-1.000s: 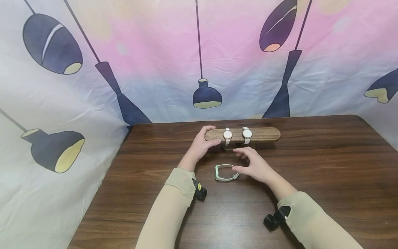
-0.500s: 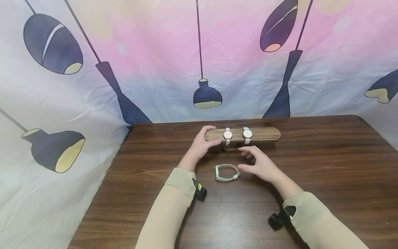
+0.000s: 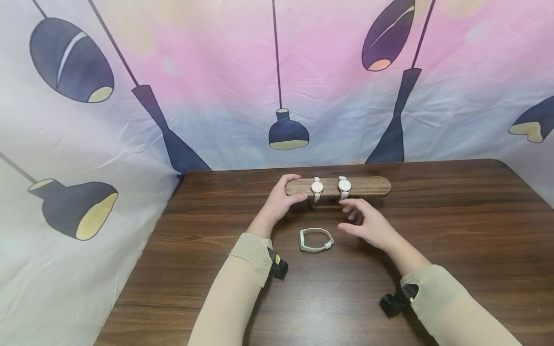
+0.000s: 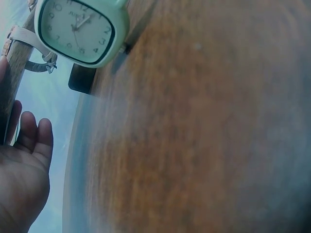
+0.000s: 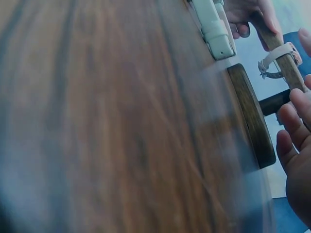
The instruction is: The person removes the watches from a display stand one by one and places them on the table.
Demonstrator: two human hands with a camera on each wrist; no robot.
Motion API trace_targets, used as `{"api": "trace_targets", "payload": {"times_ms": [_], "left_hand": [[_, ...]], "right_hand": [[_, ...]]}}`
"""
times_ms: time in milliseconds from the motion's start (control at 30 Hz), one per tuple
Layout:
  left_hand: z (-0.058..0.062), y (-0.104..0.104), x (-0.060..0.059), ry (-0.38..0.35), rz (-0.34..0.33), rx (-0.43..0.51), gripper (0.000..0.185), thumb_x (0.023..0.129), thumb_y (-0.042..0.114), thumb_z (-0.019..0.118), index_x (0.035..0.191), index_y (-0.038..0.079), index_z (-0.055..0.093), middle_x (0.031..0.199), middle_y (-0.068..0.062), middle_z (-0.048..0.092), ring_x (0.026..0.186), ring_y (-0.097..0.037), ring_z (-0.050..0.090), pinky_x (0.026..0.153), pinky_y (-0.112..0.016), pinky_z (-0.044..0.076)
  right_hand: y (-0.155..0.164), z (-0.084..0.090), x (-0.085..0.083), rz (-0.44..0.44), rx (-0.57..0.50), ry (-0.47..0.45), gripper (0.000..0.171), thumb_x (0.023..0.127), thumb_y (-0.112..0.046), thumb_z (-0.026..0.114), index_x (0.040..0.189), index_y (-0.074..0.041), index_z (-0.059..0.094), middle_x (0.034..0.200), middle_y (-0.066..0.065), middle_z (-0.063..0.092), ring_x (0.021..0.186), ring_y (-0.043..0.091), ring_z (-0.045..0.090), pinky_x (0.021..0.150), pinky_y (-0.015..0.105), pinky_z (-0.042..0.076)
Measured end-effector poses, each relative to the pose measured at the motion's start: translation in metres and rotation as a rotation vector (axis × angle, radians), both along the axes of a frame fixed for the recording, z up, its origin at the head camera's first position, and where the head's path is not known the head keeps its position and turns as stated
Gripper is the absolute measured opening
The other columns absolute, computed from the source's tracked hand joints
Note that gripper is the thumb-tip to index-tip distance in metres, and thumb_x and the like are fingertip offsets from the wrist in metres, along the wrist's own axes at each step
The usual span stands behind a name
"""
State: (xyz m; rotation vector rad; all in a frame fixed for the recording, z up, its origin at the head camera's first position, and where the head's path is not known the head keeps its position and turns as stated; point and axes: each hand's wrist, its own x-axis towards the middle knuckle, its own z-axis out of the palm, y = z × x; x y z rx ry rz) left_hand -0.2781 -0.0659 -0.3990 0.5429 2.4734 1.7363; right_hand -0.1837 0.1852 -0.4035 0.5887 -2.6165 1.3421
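A wooden T-shaped watch stand [image 3: 368, 186] stands near the table's back edge. My left hand [image 3: 275, 203] holds the bar's left end, thumb in front and fingers behind. Two watches with pale straps circle the bar: a rose-gold-rimmed watch [image 3: 317, 187] on the left and a white-dialled watch [image 3: 344, 185] to its right. Just in front of the second one, my right hand [image 3: 372, 226] hovers with fingers loosely bent and nothing in them. A mint green watch [image 3: 301, 240], its strap buckled into a loop, lies between my wrists; its squarish numbered dial [image 4: 77, 31] shows in the left wrist view.
The stand's base [image 5: 252, 119] rests on the dark wood table [image 3: 467, 230]. A fabric backdrop [image 3: 225, 72] printed with hanging lamps rises behind and to the left. Small black cameras [image 3: 279, 267] are strapped at both sleeves.
My right hand has drawn away from the mint green watch, moving right and slightly back toward the white-dialled watch. My left hand keeps its hold on the bar.
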Motion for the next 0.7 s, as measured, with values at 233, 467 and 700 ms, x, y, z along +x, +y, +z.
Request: {"api": "trace_targets", "payload": {"times_ms": [233, 467, 700], "left_hand": [[-0.001, 0.001, -0.001, -0.002, 0.007, -0.01, 0.053, 0.083, 0.019, 0.072, 0.131, 0.018, 0.048, 0.123, -0.01, 0.052, 0.103, -0.025, 0.051, 0.089, -0.042, 0.039], [0.008, 0.0, 0.004, -0.036, -0.014, -0.018, 0.056, 0.084, 0.017, 0.07, 0.134, 0.014, 0.046, 0.128, -0.014, 0.049, 0.106, -0.028, 0.05, 0.091, -0.043, 0.038], [0.034, 0.001, 0.023, -0.025, -0.022, -0.033, 0.053, 0.085, 0.012, 0.068, 0.132, 0.007, 0.045, 0.126, -0.018, 0.049, 0.103, -0.029, 0.051, 0.089, -0.04, 0.04]], "right_hand": [[0.011, 0.001, 0.0, -0.014, 0.002, -0.02, 0.053, 0.08, -0.016, 0.074, 0.126, -0.003, 0.052, 0.105, 0.013, 0.057, 0.083, 0.018, 0.053, 0.066, 0.027, 0.043], [0.022, 0.002, 0.001, -0.04, -0.012, -0.021, 0.053, 0.08, -0.014, 0.074, 0.127, -0.002, 0.052, 0.105, 0.012, 0.058, 0.082, 0.016, 0.053, 0.066, 0.025, 0.043], [0.029, 0.007, 0.001, -0.077, -0.013, -0.008, 0.052, 0.081, -0.01, 0.073, 0.127, -0.001, 0.051, 0.105, 0.014, 0.058, 0.081, 0.014, 0.053, 0.063, 0.024, 0.043]]}}
